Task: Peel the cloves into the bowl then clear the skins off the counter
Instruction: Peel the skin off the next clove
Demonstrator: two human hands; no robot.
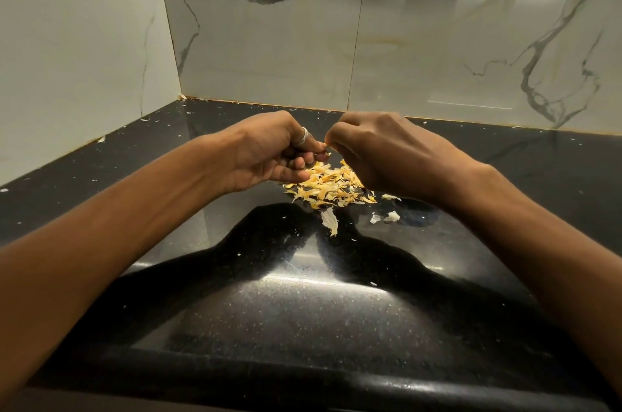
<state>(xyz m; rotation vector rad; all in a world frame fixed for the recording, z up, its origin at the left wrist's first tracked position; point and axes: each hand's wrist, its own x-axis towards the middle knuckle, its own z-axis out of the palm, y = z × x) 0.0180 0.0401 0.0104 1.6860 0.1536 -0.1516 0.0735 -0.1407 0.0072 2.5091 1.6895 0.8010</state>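
While the two hands meet above the speckled black stone worktop [303, 293], a small pale garlic clove [325, 150] is pinched between them, almost wholly hidden by the fingertips. The left hand [269, 155], marked by a silver ring [304, 135], is curled round the clove from below. The right hand [380, 155] is closed in a pinch at its tip, where a shred of skin appears to be caught. Directly beneath, a heap of yellowish papery skins [328, 187] is spread on the worktop, with a few larger whitish flakes [330, 221] just nearer. No bowl can be seen. Peeling is judged to be the step in hand, well along to go by the heap. It is best done with the clove gripped firmly and the skin drawn off in one strip over the heap, so the scraps are kept together for clearing.
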